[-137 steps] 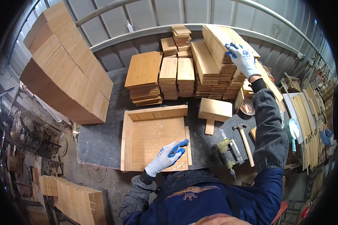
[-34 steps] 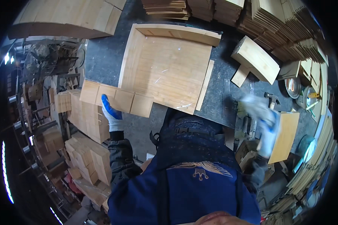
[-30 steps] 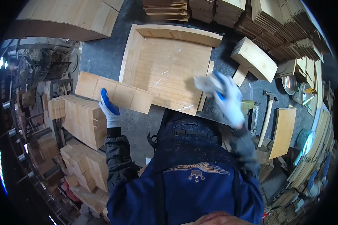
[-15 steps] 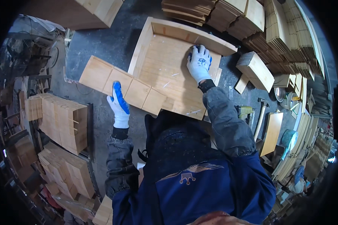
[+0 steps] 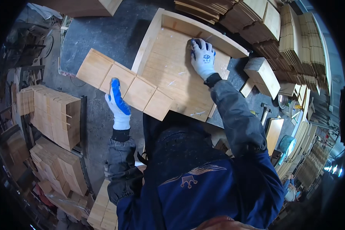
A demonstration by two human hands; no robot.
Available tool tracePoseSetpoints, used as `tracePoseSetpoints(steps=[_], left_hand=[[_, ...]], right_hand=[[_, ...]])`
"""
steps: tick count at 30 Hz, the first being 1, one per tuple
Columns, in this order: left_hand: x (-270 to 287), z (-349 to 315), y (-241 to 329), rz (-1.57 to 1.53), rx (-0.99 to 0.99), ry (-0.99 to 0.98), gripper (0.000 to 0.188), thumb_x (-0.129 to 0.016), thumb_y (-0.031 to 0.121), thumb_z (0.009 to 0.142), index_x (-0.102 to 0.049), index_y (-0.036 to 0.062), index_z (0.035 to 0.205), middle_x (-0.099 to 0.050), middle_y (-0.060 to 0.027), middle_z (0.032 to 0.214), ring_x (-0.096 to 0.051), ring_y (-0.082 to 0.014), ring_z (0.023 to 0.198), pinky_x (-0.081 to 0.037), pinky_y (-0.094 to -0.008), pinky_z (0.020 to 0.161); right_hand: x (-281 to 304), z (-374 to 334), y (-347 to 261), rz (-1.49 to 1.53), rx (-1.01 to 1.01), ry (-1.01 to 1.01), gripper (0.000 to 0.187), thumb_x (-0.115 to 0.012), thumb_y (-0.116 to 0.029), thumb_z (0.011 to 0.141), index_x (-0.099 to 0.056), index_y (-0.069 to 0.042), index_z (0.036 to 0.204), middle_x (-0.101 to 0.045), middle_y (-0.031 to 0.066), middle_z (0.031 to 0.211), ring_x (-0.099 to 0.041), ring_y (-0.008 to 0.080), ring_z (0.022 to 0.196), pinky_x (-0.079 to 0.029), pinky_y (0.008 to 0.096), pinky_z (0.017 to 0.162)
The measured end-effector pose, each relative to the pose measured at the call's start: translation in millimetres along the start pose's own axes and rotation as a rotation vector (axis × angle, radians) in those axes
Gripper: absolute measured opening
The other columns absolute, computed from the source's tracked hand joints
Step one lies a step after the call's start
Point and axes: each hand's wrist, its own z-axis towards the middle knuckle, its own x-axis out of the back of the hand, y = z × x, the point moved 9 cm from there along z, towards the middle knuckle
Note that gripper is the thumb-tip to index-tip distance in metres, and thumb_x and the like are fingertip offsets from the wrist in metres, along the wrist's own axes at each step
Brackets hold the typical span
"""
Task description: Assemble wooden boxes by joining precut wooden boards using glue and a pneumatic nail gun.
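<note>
Left hand: gloved, in the lower left-centre of the frame, gripping the grooved board; one blue-coated digit, probably the thumb, lies up over the board's face, and the other fingers are hidden beneath.
Grooved board: slanting from left of centre down towards the middle, crossed by three dark lines; its lower right end overlaps the tray's near-left corner in view, though whether they touch cannot be told.
Board balance: the hold is close to mid-length, a sound place to carry the weight; a firm thumb and level wrist should stop the free end from dipping and knocking the tray.
Right hand: gloved, upper centre, back upward and fingers bent over the tray floor near the far wall; whether it is closed on something underneath cannot be told.
Tray: shallow, pale wood, centre to upper centre on the dark worktop, with raised walls at left and far side.
Tray floor: white marks show at the middle and by the near edge; even, light pressure along the grain would suit this surface best, with care where the fingers come close to the wall.
Clearance: the wooden block and hammer are right of the tray, so short, controlled strokes inside the walls are the safer way.
</note>
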Motion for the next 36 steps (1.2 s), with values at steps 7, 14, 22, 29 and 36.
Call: tracePoseSetpoints(steps=[7,14,22,29,36], left_hand=[[1.3,-6.1,-22.7,-0.167,0.169,0.054,0.042,-0.047,0.01,0.097,-0.049,-0.004,0.136,-0.055,-0.0186,0.136,-0.057,-0.0315,0.119,-0.041,-0.0388,0.101],[-9.7,5.7,-30.8,-0.638,0.439,0.116,0.04,-0.046,0.014,0.101,-0.05,-0.0055,0.135,-0.055,-0.02,0.134,-0.058,-0.0279,0.119,-0.045,-0.0386,0.103],[-1.1,3.2,-33.6,-0.347,0.234,0.082,0.043,-0.055,0.007,0.093,-0.051,-0.0023,0.135,-0.06,-0.0178,0.13,-0.061,-0.0288,0.115,-0.048,-0.0373,0.097],[0.2,9.3,-15.4,-0.206,0.162,0.073,0.043,-0.049,0.006,0.095,-0.049,-0.0011,0.138,-0.058,-0.015,0.134,-0.06,-0.0258,0.118,-0.046,-0.0337,0.098],[2.2,5.7,-32.9,-0.379,0.326,0.163,0.041,-0.049,0.002,0.093,-0.054,-0.0015,0.133,-0.06,-0.0164,0.13,-0.062,-0.0272,0.115,-0.047,-0.0343,0.098]], right_hand=[[-5.3,-116.1,-124.2,0.459,0.286,-0.43,0.056,-0.057,-0.015,0.08,-0.051,-0.013,0.135,-0.049,0.0121,0.135,-0.046,0.0325,0.125,-0.039,0.046,0.104],[-15.8,-22.1,-38.1,0.112,0.278,-0.045,0.04,-0.062,-0.018,0.082,-0.06,-0.017,0.122,-0.057,0.0088,0.121,-0.053,0.032,0.107,-0.044,0.0482,0.081],[30.4,-224.1,-47.7,0.341,0.538,-0.49,0.042,-0.066,-0.016,0.071,-0.066,-0.02,0.114,-0.055,0.0047,0.133,-0.052,0.0303,0.113,-0.041,0.0469,0.097],[27.0,-226.9,-34.4,0.329,0.777,-0.554,0.056,-0.066,-0.019,0.069,-0.06,-0.016,0.125,-0.047,0.0071,0.144,-0.042,0.0309,0.133,-0.034,0.0497,0.109],[11.5,-214.8,-88.5,0.435,0.759,-0.577,0.055,-0.058,-0.013,0.079,-0.054,-0.015,0.134,-0.045,0.0125,0.144,-0.038,0.0327,0.138,-0.033,0.0482,0.112]])
